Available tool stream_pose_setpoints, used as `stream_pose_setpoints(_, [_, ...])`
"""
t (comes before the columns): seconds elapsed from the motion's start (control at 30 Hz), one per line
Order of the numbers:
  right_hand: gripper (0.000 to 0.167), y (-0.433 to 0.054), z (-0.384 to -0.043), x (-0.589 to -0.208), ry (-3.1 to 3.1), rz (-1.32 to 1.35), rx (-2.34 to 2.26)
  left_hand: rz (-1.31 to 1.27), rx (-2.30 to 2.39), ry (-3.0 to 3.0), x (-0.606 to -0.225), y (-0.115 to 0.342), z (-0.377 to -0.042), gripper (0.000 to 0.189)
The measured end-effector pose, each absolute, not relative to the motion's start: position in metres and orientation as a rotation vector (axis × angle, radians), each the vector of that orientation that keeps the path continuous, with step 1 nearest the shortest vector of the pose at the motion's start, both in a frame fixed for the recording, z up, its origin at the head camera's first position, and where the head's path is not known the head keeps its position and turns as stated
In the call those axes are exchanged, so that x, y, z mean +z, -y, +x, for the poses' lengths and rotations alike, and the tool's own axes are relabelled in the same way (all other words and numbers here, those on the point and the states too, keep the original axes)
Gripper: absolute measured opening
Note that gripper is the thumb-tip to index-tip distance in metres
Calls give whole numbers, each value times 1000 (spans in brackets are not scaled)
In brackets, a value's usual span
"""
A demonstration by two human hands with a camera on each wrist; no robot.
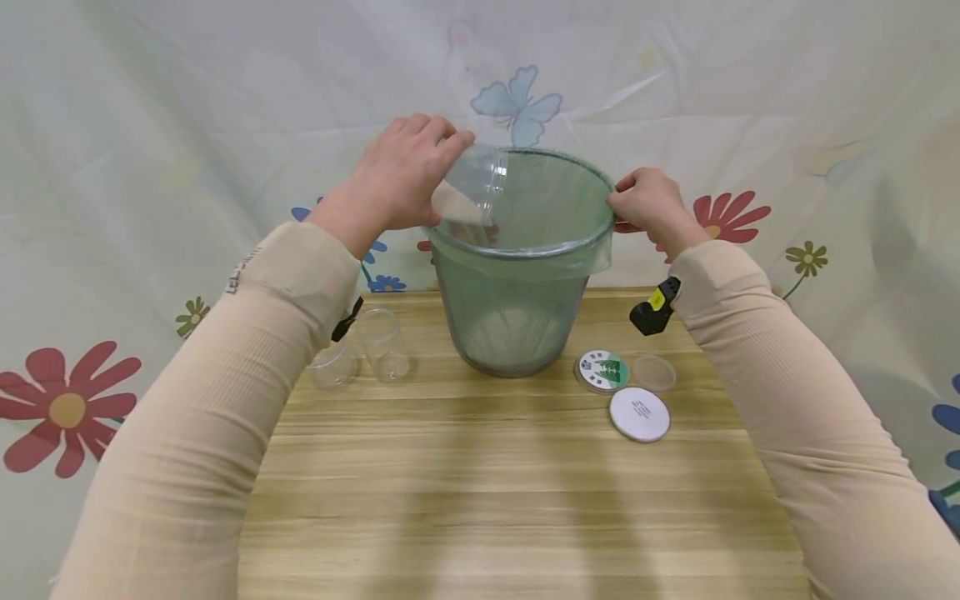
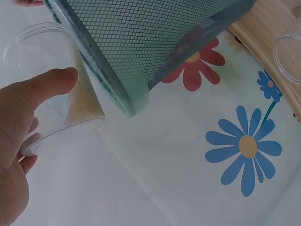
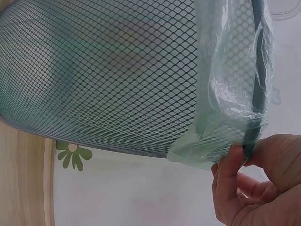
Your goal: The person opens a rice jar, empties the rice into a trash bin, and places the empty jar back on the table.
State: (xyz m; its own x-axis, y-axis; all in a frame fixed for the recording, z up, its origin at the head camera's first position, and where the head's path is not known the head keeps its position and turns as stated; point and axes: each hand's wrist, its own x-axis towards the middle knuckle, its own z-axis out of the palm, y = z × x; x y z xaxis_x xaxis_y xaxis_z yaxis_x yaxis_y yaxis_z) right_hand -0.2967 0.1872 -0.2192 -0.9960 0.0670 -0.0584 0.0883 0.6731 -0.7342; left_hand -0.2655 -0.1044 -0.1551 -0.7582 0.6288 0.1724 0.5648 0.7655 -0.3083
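My left hand (image 1: 415, 171) grips a clear plastic jar (image 1: 480, 179) with pale, grainy contents, tipped on its side at the left rim of a mesh trash bin (image 1: 513, 300). In the left wrist view the contents (image 2: 82, 101) lie along the jar's lower wall, and my thumb presses its side. A thin green bag (image 3: 225, 84) lines the bin and folds over its rim. At the right side, my right hand (image 1: 651, 204) pinches the rim and the bag between thumb and fingers. Something pale shows through the mesh at the bin's bottom.
Left of the bin, two clear jars stand on the wooden table: a taller one (image 1: 384, 346) and a shorter one (image 1: 333, 367). To the right lie a printed round lid (image 1: 602, 371), a translucent disc (image 1: 654, 372) and a white lid (image 1: 639, 414). A flowered curtain (image 1: 247, 100) hangs behind.
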Motion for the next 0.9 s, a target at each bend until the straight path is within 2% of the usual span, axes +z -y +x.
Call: stream_pose_setpoints(0.9, [46,-185,-295,-219,-2852,136,-1260,-997,498,2615,-159,103,-266,84])
